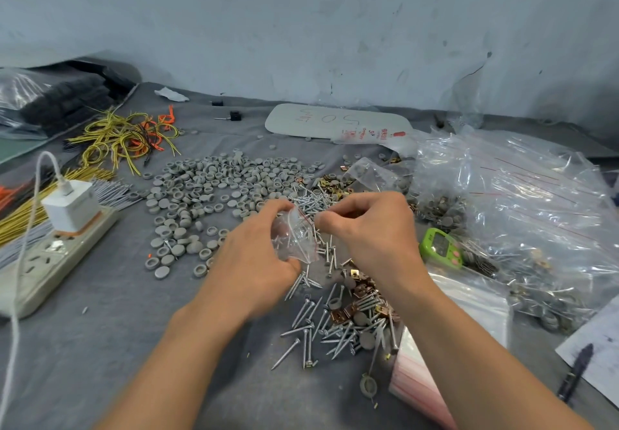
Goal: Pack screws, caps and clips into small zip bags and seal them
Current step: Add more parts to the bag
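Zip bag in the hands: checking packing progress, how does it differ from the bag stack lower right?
The zip bag is single, the bag stack many. The zip bag is lifted, pinched by the left hand and right hand; the bag stack lies flat, untouched. The zip bag is crumpled, the bag stack smooth. Both are clear, red-striped.

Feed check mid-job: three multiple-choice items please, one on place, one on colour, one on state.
1. The small zip bag is: A) held by left hand and right hand B) lying flat, untouched C) hidden
2. The pile of caps is: A) red B) grey C) blue
3. The green timer lies: A) left of the left hand B) right of the right hand C) between the hands
Key: A, fingers of both hands pinch it; B, the round caps look grey; B, it sits just past the right wrist.
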Demonstrator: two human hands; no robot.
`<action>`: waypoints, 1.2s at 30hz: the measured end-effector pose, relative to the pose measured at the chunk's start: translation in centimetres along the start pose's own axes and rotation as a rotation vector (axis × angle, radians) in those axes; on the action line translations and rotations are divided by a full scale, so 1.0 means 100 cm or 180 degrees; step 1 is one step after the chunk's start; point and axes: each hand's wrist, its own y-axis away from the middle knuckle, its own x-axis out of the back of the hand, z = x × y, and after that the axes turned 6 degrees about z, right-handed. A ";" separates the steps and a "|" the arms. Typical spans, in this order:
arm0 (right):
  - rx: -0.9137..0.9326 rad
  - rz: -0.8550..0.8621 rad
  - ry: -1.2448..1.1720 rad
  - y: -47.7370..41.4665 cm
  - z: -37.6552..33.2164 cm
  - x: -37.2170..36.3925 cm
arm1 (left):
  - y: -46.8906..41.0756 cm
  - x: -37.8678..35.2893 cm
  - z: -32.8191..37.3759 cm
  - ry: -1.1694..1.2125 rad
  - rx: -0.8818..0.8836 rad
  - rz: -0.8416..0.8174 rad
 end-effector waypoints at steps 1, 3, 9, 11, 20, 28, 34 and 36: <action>0.0093 -0.0195 -0.0082 0.002 -0.005 0.001 | 0.001 -0.001 0.002 0.0018 0.0004 -0.0005; 0.0319 -0.0653 0.0082 0.008 -0.014 -0.001 | 0.001 -0.001 0.005 0.0105 -0.0038 -0.0032; 0.0209 -0.0338 0.0013 -0.008 -0.008 0.020 | 0.002 0.002 0.006 0.0579 -0.0040 0.0150; 0.0215 -0.0139 0.0627 -0.020 0.004 0.036 | 0.001 0.004 0.004 0.0740 0.0075 0.0224; 0.0275 -0.1320 0.2300 -0.009 0.028 0.028 | 0.002 0.010 0.002 0.0701 0.0126 0.0292; 0.0382 -0.1423 0.2466 0.001 0.026 0.022 | 0.005 0.006 0.013 0.0548 -0.0009 0.0192; 0.0303 -0.0914 0.1782 0.010 0.028 0.020 | 0.006 -0.001 0.022 0.0395 -0.0109 0.0198; 0.0256 -0.0817 0.1467 0.012 0.027 0.020 | 0.007 -0.002 0.027 0.0374 -0.0157 0.0198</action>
